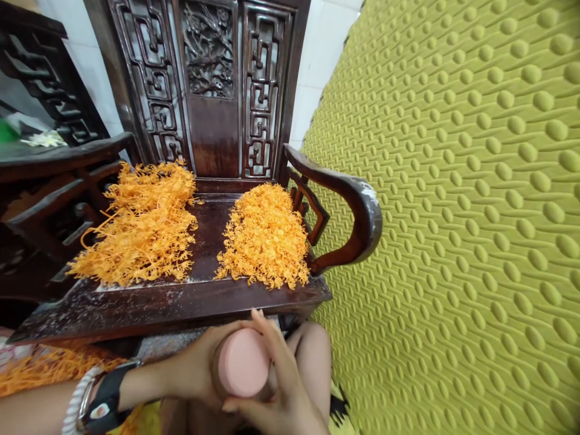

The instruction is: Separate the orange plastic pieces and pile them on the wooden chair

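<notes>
Low in front of me, over my lap, both hands are around a pink-lidded container (243, 362). Its round flat lid faces up toward me, while the body below is mostly hidden by my hands. My left hand (202, 361) is wrapped round its left side. Thumb and fingers of my right hand (283, 371) grip it from the right. Just beyond, on the seat of a dark carved wooden chair (208, 254), lie two heaps of orange plastic-looking sprigs: a looser, stringy left heap (149, 229) and a more compact right heap (267, 238).
The chair's curved armrest (362, 211) juts out on the right, beside a yellow-green dimpled surface (453, 241). More orange strands (49, 365) lie at the lower left, under my left forearm. Another dark carved piece of furniture (49, 78) stands at the upper left.
</notes>
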Tool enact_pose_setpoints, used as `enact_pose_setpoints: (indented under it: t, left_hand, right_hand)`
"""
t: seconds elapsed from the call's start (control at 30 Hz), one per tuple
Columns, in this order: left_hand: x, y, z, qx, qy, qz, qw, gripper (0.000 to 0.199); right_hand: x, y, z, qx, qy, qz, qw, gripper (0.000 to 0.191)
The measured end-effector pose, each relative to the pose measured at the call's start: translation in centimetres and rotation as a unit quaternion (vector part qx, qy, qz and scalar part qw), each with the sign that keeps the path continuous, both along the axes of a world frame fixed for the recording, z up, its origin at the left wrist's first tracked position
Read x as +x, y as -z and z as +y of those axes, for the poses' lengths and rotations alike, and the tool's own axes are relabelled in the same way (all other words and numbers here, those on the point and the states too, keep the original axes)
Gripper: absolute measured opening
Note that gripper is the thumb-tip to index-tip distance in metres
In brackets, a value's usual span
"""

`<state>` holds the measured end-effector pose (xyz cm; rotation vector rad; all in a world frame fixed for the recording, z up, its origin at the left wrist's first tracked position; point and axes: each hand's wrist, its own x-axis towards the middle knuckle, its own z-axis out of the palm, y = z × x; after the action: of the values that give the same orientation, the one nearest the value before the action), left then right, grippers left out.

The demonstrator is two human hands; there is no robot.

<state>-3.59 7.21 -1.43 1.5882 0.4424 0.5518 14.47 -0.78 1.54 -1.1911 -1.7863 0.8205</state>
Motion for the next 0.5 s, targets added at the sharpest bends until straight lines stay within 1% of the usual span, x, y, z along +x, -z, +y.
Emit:
enact_pose_setpoints:
  t: [0.1, 0.17, 0.2, 0.27, 0.37, 0.43, 0.5]
  left_hand:
    - [-0.2, -0.3, -0.8, -0.060, -0.027, 0.005, 0.998, 0.090]
    - [-0.4, -0.9, -1.4, -0.082, -0.041, 0.016, 0.996, 0.081]
    - [-0.6, -1.2, -1.7, -0.078, -0.049, 0.025, 0.995, 0.077]
    - [-0.8, -1.8, -2.1, -0.044, -0.073, 0.051, 0.995, 0.070]
    - [-1.2, -2.3, -2.3, 0.002, -0.105, 0.090, 0.990, 0.069]
    - [-1.2, -2.5, -2.1, 0.013, -0.112, 0.105, 0.988, 0.067]
    - [-1.2, -2.7, -1.7, 0.022, -0.108, 0.119, 0.987, 0.063]
  right_hand:
    - [-1.2, 2.1, -0.4, 0.023, 0.054, 0.034, 0.998, 0.091]
    - [-2.1, 2.7, -1.1, 0.032, 0.100, 0.056, 0.993, 0.086]
    - [-2.7, 2.8, -1.6, 0.030, 0.124, 0.066, 0.990, 0.085]
    - [-3.7, 2.7, -2.5, 0.023, 0.167, 0.081, 0.982, 0.086]
    - [-4.6, 2.4, -3.1, 0.027, 0.218, 0.097, 0.971, 0.086]
    - [-4.7, 2.5, -2.9, 0.044, 0.229, 0.098, 0.967, 0.084]
    - [-4.5, 2.8, -2.3, 0.054, 0.224, 0.095, 0.969, 0.079]
